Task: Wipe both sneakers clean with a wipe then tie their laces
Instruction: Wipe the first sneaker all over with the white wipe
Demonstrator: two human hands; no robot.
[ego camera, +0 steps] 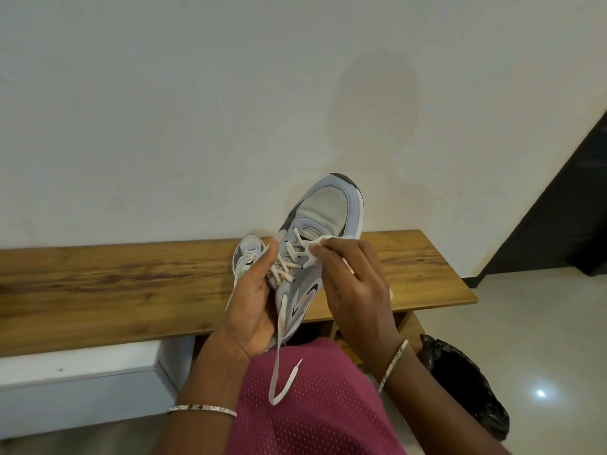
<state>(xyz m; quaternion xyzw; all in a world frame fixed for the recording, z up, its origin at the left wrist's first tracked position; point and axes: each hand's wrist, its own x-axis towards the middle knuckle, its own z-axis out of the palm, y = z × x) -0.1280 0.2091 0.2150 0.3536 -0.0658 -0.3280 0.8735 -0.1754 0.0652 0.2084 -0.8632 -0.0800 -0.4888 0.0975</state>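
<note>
Sneaker [328, 208] — one of two — is raised off the bench [98, 284], its heel end gripped by the left hand [253, 300]. The right hand [351, 280] pinches one white wipe [320, 241] against its laces. One loose lace [281, 366] dangles over the lap. The second sneaker [248, 254] sits on the bench, just behind the left hand — one black bag [460, 382] lies on the floor.

Cloth, wood and shine, as I saw them remotely.
The sneaker [323, 221] had a grey mesh toe panel framed by smooth matt pale-blue overlays and flat woven laces [278, 343]; the wipe [318, 242] looked soft and fibrous. The desk [115, 284] was wood-grain board, satin, the wall [197, 110] matt, the floor [532, 330] glossy tile, the bag [460, 379] crinkled shiny black plastic, both bangles [394, 362] bright metal.
</note>
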